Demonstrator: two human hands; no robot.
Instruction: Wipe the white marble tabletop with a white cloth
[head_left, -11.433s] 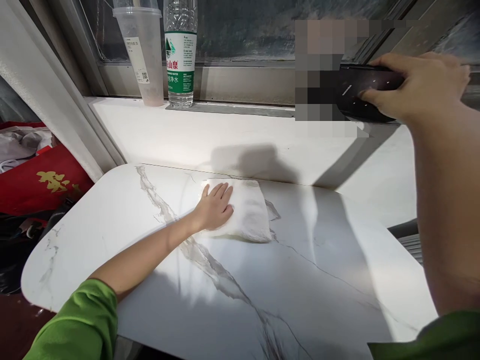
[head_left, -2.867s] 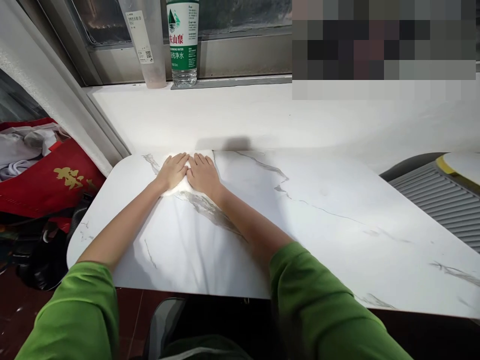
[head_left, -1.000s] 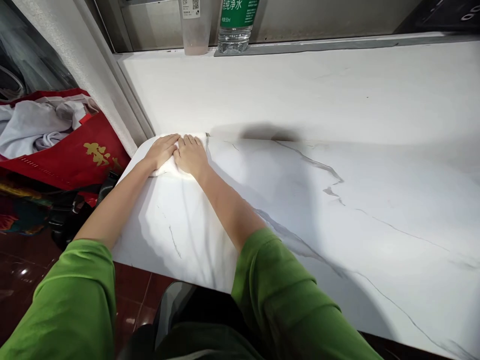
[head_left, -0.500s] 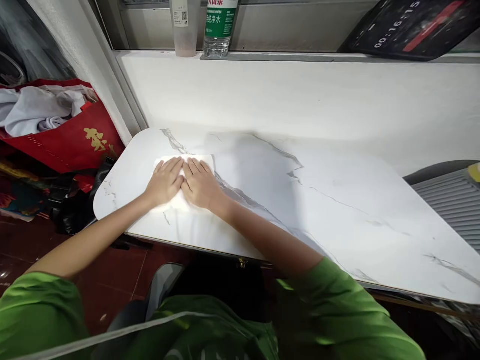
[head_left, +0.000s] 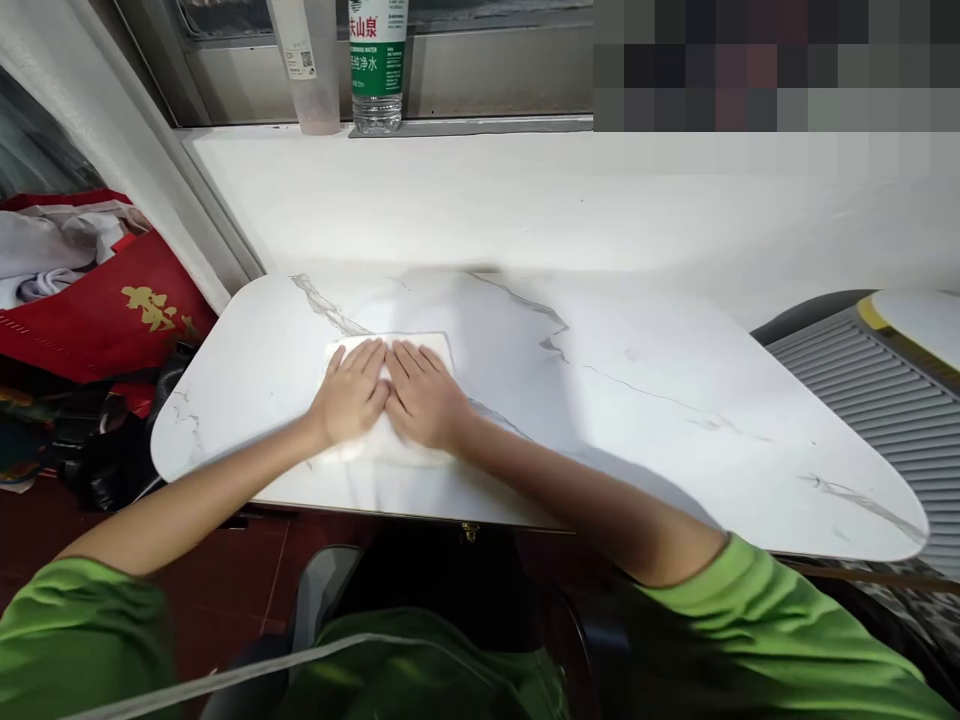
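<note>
A white cloth or paper towel lies flat on the white marble-patterned table. My left hand rests palm down on its left part, fingers stretched forward. Beside it, my right hand presses flat on the same sheet, fingers also extended. The two hands meet near the thumbs and index fingers. Both palms and much of the sheet's middle are hidden beneath them.
A clear plastic cup and a water bottle stand on the window ledge. To the left is a red bag stuffed with pale fabric. A grey ribbed surface adjoins the table's right end. Part of the upper right is pixelated.
My two hands and the white sheet have shifted to the right over the table. The camera view has turned, so more of the table's right end shows.
</note>
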